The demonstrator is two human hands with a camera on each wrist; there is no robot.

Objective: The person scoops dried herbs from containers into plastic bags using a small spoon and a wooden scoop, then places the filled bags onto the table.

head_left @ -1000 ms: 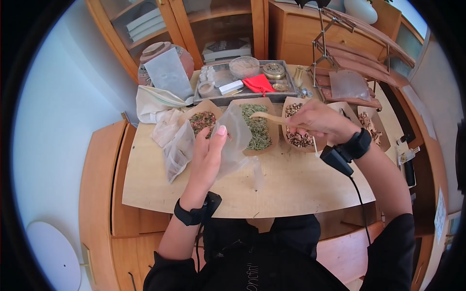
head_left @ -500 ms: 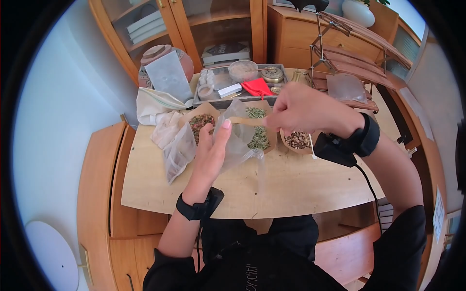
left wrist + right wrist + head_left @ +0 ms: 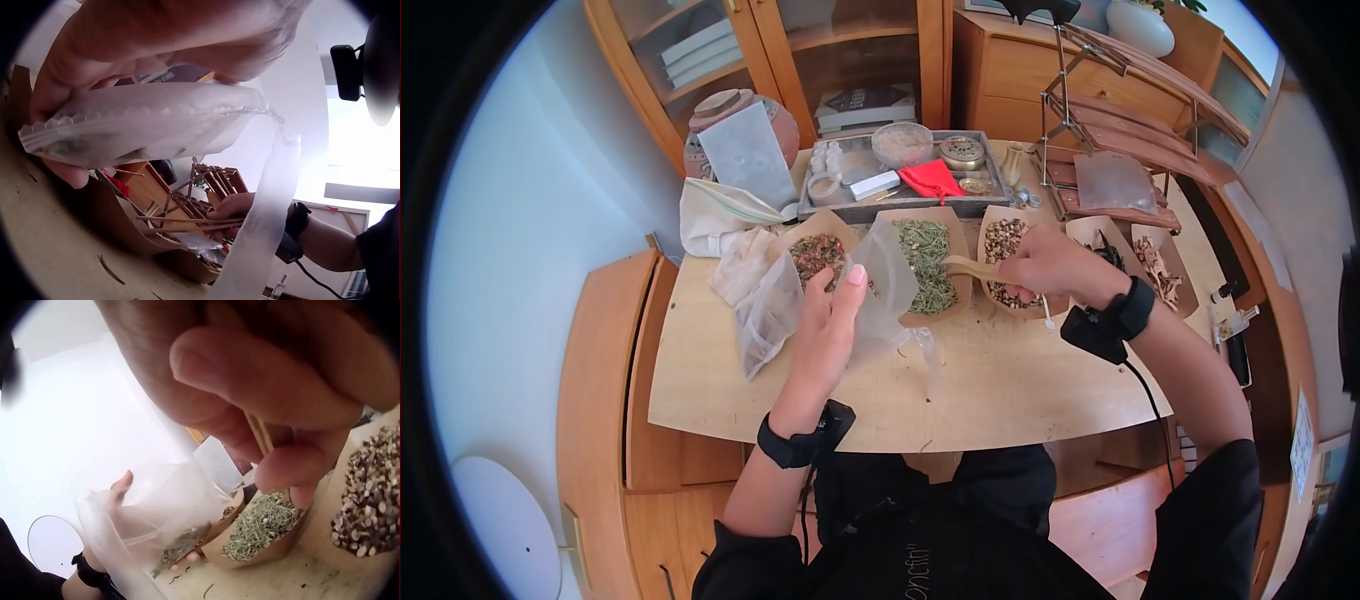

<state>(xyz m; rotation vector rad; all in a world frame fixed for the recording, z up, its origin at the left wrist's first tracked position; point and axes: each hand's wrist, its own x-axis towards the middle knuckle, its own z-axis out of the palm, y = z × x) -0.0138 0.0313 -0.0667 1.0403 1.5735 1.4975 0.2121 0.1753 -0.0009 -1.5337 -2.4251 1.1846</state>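
My left hand (image 3: 825, 330) grips a frosted plastic bag (image 3: 882, 275), its mouth spread and a loose strip hanging at the near side. Dried green herb shows through the bag in the right wrist view. My right hand (image 3: 1055, 265) holds a wooden scoop (image 3: 972, 267) by its handle, fingers curled round it. The scoop's tip is at the right edge of the paper tray of green herb (image 3: 930, 262). My right hand is above the tray of brown and cream chopped pieces (image 3: 369, 500). Left of the bag is a tray of reddish dried flowers (image 3: 815, 255).
Two more paper trays, one with dark strips (image 3: 1105, 245) and one with pale chips (image 3: 1158, 272), stand at the right. Behind is a grey tray (image 3: 850, 212) with a red pouch (image 3: 930, 178). A folding wooden rack (image 3: 1100, 130) rises at the back right.
My right hand moved left, bringing the scoop to the bag's mouth, then came back right to the green herb tray's edge. My left hand has stayed at the bag.
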